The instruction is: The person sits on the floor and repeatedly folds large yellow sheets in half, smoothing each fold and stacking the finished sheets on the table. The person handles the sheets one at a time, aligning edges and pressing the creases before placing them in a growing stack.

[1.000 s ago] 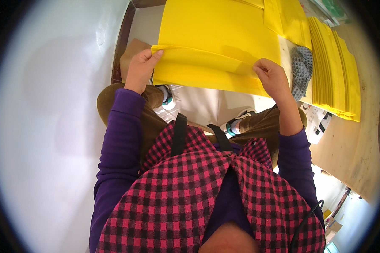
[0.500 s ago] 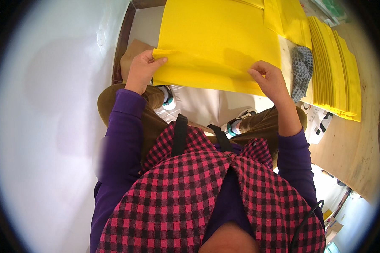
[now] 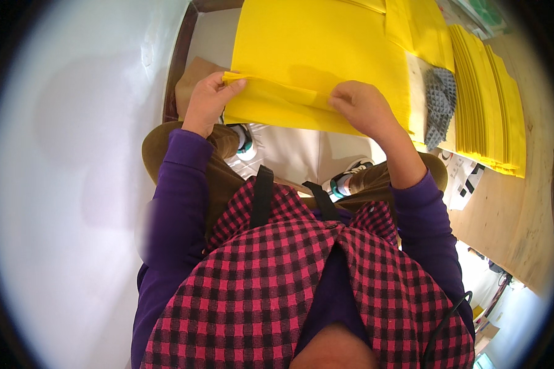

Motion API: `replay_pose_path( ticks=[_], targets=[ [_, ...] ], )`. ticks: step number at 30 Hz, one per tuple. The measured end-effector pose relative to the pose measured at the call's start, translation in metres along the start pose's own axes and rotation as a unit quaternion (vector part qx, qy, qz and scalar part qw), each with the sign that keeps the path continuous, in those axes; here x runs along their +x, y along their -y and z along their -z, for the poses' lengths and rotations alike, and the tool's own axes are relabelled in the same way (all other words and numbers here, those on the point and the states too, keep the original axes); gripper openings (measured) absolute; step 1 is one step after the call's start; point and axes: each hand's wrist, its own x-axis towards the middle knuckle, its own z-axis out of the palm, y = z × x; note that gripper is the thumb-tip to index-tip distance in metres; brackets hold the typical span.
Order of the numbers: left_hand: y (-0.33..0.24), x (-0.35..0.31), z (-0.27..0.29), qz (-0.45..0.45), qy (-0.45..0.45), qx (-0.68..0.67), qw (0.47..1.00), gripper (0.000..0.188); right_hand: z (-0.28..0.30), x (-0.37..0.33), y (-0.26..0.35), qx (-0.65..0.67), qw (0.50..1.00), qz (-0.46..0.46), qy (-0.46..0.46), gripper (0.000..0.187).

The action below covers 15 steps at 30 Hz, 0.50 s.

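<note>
Head view, with 12 straight ahead of us: our yellow sheet (image 3: 320, 37) is up at 12 o'clock, its near edge bunched into a raised fold running between both hands. Our left hand (image 3: 213, 101), at 11, has thumb and fingers closed in a snug pinch on the sheet's corner. Our right hand (image 3: 362, 107), between 1 and 2, has its fingertips drawn together on that same fold; looks like a lighter pinch, but we can't tell how much material is between them.

Handling-wise, we'd guess it's light, thin and floppy, with enough body to take a crease, and neither slippery nor fragile. Held at one spot it would probably sag or skew, so we'd grab right on the fold, fingertips only, corner plus somewhere along toward 1. Over at 2 there's a stack of yellow pieces (image 3: 474, 98), with a grey patterned cloth (image 3: 438, 107) just beside it.
</note>
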Motion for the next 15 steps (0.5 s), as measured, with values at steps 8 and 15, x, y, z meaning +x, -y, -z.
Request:
replay_pose_path(
  ticks=[8, 15],
  targets=[
    [0.0006, 0.0004, 0.0003, -0.004, 0.014, -0.021, 1.0, 0.025, -0.0007, 0.0018, -0.0002, 0.013, 1.0, -0.012, -0.022, 0.02],
    [0.0014, -0.0005, -0.0005, -0.017, 0.026, -0.024, 0.999, 0.023, 0.0005, 0.0024, 0.0007, 0.029, 0.999, -0.016, -0.023, 0.02]
  ],
)
